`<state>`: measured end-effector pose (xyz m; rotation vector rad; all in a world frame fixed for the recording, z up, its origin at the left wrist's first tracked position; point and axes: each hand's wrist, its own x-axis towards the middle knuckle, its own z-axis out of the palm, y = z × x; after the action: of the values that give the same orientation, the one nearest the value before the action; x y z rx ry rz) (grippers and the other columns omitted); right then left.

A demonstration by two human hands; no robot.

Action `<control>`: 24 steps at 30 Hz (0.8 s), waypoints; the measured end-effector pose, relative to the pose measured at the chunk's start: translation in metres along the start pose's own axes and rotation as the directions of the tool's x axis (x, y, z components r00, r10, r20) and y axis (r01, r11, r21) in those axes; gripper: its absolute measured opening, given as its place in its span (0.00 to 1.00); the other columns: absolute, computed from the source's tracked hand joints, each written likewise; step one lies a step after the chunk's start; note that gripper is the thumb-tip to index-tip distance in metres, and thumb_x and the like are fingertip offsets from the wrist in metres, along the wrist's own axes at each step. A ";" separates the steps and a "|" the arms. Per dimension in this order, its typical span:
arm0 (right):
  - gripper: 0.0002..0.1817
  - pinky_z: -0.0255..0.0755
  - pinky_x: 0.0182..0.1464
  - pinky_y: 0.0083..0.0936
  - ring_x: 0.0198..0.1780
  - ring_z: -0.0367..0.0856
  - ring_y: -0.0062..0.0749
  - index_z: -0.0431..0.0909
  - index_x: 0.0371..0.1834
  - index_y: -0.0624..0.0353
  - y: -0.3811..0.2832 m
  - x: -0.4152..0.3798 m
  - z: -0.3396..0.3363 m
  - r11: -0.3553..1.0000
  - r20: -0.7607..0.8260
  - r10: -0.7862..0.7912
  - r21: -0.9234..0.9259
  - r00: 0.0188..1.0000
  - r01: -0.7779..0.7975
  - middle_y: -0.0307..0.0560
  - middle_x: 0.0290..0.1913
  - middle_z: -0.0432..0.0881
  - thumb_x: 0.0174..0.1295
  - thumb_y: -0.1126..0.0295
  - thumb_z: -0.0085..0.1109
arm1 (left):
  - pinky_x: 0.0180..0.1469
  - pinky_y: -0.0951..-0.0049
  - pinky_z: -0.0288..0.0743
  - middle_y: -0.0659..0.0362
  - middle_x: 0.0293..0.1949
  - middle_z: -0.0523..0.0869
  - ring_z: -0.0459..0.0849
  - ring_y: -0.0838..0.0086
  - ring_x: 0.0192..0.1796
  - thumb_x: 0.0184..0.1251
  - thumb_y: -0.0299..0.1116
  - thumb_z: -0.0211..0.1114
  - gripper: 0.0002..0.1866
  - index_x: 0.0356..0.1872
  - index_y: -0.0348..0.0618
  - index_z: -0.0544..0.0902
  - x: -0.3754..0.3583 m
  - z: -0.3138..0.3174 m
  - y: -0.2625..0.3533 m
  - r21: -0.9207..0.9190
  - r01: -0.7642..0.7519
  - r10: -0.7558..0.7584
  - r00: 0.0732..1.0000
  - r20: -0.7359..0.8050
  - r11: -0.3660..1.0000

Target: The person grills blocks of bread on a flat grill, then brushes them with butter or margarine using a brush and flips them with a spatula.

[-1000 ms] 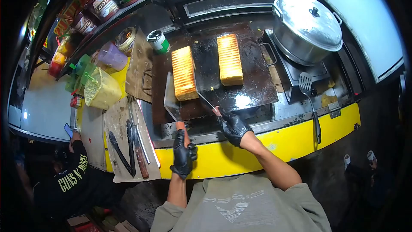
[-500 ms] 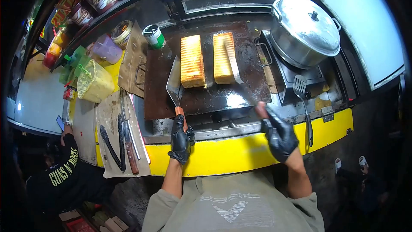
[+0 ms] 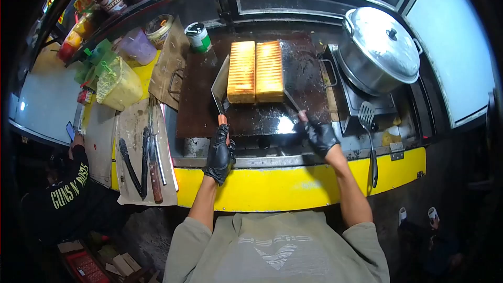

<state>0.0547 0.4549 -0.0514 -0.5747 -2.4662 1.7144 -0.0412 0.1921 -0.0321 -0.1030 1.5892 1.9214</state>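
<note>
Two scrapers are being grasped, one per gloved hand. The left hand (image 3: pixel 219 154) is wrapping round the orange handle of the left scraper (image 3: pixel 220 84), its blade leaning beside the left loaf (image 3: pixel 241 71); contact is remaining unclear. The right hand (image 3: pixel 320 137) is clenching the handle of the right scraper (image 3: pixel 292 100), whose blade is lying along the outer side of the right loaf (image 3: pixel 269 71). Both toasted loaves are resting mid-griddle (image 3: pixel 309 73), nearer its far edge than its near edge, their long sides touching. Handling (judged): light, with a lightly stiffened crust over a soft, easily dented crumb—best taken with flat blades along the outer long sides or beneath the base, rather than pinched at the ends.

Containers: a green-and-white can (image 3: pixel 198 37) is standing by the griddle's far left corner, its contents indistinct. Beyond the left edge, a translucent tub (image 3: pixel 119 91) is holding a pale yellow substance; a purple jug (image 3: pixel 138 50) is standing behind it, contents unreadable. Beyond the right edge, a lidded pot (image 3: pixel 385 44) is sitting on a stove—its contents hidden.
</note>
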 end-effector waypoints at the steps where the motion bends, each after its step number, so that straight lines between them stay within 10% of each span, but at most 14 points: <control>1: 0.18 0.70 0.50 0.21 0.48 0.83 0.29 0.74 0.61 0.49 0.002 -0.001 0.013 0.999 -0.025 -0.025 -0.030 0.999 0.024 0.59 0.46 0.82 0.68 0.67 0.51 | 0.18 0.82 0.53 0.62 0.60 0.76 0.61 0.86 0.18 0.74 0.51 0.46 0.29 0.72 0.54 0.59 0.008 -0.002 -0.009 0.005 -0.095 0.095 0.992 -0.087 0.995; 2: 0.17 0.70 0.51 0.22 0.50 0.83 0.35 0.75 0.60 0.50 -0.004 -0.001 0.023 0.996 -0.047 -0.038 -0.082 0.998 0.034 0.59 0.46 0.82 0.68 0.67 0.51 | 0.15 0.80 0.50 0.63 0.25 0.80 0.61 0.85 0.13 0.73 0.53 0.48 0.24 0.63 0.57 0.72 0.012 -0.002 -0.012 -0.126 -0.120 0.101 0.983 -0.153 0.985; 5: 0.17 0.70 0.52 0.25 0.53 0.81 0.44 0.77 0.57 0.51 -0.014 -0.001 0.024 0.990 -0.096 -0.031 -0.142 0.995 0.018 0.59 0.48 0.81 0.67 0.67 0.51 | 0.14 0.79 0.50 0.70 0.10 0.61 0.58 0.85 0.11 0.71 0.55 0.50 0.18 0.49 0.60 0.79 0.013 -0.019 -0.001 -0.032 -0.013 0.007 0.981 -0.193 0.999; 7: 0.15 0.71 0.54 0.29 0.55 0.78 0.47 0.79 0.55 0.52 -0.029 -0.007 -0.014 0.995 -0.038 -0.095 -0.031 0.995 0.094 0.59 0.49 0.81 0.67 0.66 0.51 | 0.13 0.79 0.51 0.69 0.12 0.64 0.59 0.84 0.11 0.70 0.56 0.51 0.16 0.40 0.58 0.78 0.006 -0.032 0.016 -0.030 0.131 -0.134 0.983 -0.124 0.991; 9: 0.15 0.74 0.51 0.35 0.51 0.80 0.49 0.80 0.53 0.51 -0.025 -0.007 -0.057 0.860 -0.002 -0.278 -0.446 0.961 0.248 0.58 0.48 0.81 0.65 0.62 0.53 | 0.18 0.82 0.48 0.77 0.42 0.80 0.59 0.88 0.18 0.75 0.52 0.43 0.32 0.74 0.52 0.50 0.005 -0.043 0.020 -0.005 0.145 -0.145 0.987 -0.069 0.989; 11: 0.16 0.75 0.44 0.41 0.44 0.82 0.53 0.81 0.49 0.50 -0.068 -0.012 -0.090 0.677 -0.025 -0.065 -0.735 0.998 0.026 0.55 0.43 0.83 0.62 0.59 0.54 | 0.17 0.81 0.47 0.73 0.32 0.80 0.60 0.88 0.16 0.73 0.55 0.46 0.29 0.69 0.54 0.65 0.014 -0.061 0.015 0.023 0.189 -0.184 0.974 -0.129 0.982; 13: 0.15 0.75 0.40 0.44 0.38 0.81 0.55 0.81 0.45 0.50 -0.071 -0.008 -0.116 0.411 0.091 -0.197 -0.896 0.976 0.166 0.55 0.37 0.84 0.60 0.57 0.55 | 0.13 0.79 0.52 0.70 0.12 0.64 0.61 0.83 0.11 0.70 0.56 0.52 0.15 0.35 0.60 0.76 0.019 -0.065 0.020 0.042 0.242 -0.228 0.950 -0.212 0.969; 21: 0.19 0.73 0.45 0.39 0.45 0.80 0.54 0.80 0.52 0.52 -0.058 0.082 -0.114 0.480 0.336 0.029 -0.831 0.941 0.282 0.59 0.42 0.82 0.57 0.61 0.58 | 0.14 0.79 0.52 0.69 0.11 0.64 0.62 0.82 0.11 0.68 0.59 0.52 0.21 0.27 0.54 0.73 0.016 -0.057 0.044 0.011 0.317 -0.314 0.942 -0.116 0.948; 24: 0.21 0.73 0.48 0.37 0.48 0.80 0.53 0.79 0.54 0.53 -0.033 0.130 -0.099 0.523 0.442 -0.133 -0.729 0.887 0.441 0.60 0.45 0.81 0.55 0.62 0.60 | 0.14 0.79 0.53 0.68 0.12 0.65 0.62 0.82 0.11 0.68 0.59 0.52 0.20 0.31 0.54 0.75 0.020 -0.066 0.045 -0.007 0.352 -0.351 0.934 -0.066 0.936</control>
<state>-0.0463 0.5782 -0.0035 0.1648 -3.2904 0.4503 -0.1013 0.1377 -0.0201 -0.4252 1.4994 1.6484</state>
